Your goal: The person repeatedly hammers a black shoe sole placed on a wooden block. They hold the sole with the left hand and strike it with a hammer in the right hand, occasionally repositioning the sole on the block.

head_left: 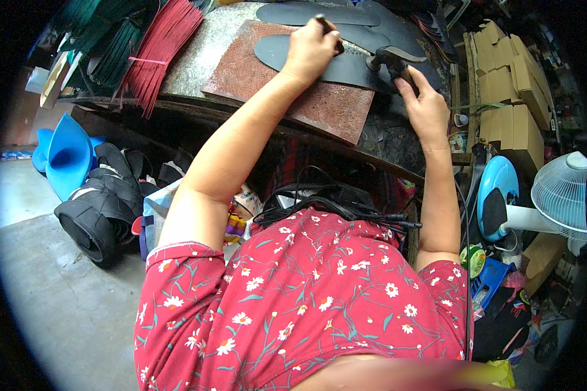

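My left hand (308,53) is closed around a short dark punch (322,25), held upright over a black sole-shaped sheet (277,52). A row of small holes shows in that sheet just right of the fingers. In my right hand (425,109), closed on its handle, is a dark hammer (390,64), its head low over the sheet's right part. Whether the head touches the sheet I cannot tell. Under the sheet lies a worn reddish-brown board (241,75). More black sole-shaped sheets (319,14) lie beyond it.
A bundle of red strips (166,49) hangs over the table's left edge, beside dark green strips (107,58). Cardboard boxes (512,124) are stacked at right, above a blue and white fan (499,195). Blue sheets (72,156) and black rolls (101,208) are on the floor at left.
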`<state>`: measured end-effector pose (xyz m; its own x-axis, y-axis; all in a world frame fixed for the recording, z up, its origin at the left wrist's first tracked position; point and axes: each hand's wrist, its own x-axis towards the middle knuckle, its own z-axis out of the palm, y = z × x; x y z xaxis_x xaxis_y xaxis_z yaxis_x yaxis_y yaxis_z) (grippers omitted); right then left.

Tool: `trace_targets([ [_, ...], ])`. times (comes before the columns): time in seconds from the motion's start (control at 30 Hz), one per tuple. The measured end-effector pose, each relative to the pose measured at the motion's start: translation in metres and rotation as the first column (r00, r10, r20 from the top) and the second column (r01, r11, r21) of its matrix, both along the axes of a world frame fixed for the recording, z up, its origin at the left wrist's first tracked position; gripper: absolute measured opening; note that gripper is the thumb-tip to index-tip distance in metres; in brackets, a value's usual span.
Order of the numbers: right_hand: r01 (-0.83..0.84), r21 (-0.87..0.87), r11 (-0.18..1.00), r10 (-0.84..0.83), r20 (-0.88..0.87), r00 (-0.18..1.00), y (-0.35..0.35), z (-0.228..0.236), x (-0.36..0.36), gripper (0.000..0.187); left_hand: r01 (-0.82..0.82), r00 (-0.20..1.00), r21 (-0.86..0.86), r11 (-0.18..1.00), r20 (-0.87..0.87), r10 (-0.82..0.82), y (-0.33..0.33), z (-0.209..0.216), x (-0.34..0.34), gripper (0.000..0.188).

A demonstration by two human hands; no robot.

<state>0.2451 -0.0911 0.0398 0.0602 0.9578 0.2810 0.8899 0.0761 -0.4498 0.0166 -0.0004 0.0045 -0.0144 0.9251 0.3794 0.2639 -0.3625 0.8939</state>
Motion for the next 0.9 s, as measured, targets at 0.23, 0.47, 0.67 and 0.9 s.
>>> trace_targets([
  [0.23,0.025,0.013,1.000,-0.024,-0.052,0.998,-0.005,0.006,-0.004,0.047,0.112,0.992,-0.045,0.993,-0.057,-0.114,0.005,-0.003,-0.004,0.019],
  [0.47,-0.142,0.534,0.833,0.416,-0.435,0.799,-0.020,0.045,-0.013,0.038,0.147,0.895,0.325,0.934,-0.446,0.014,-0.004,0.007,0.003,0.019],
  [0.67,-0.071,0.197,0.978,0.102,-0.153,0.983,-0.006,0.016,-0.012,0.040,0.078,0.890,0.377,0.923,-0.444,0.106,-0.011,0.004,0.014,0.017],
  [0.9,0.035,0.000,0.999,-0.035,0.020,0.999,-0.010,-0.004,-0.005,0.043,0.029,0.915,0.035,0.999,0.401,-0.041,0.004,0.002,-0.013,0.009],
])
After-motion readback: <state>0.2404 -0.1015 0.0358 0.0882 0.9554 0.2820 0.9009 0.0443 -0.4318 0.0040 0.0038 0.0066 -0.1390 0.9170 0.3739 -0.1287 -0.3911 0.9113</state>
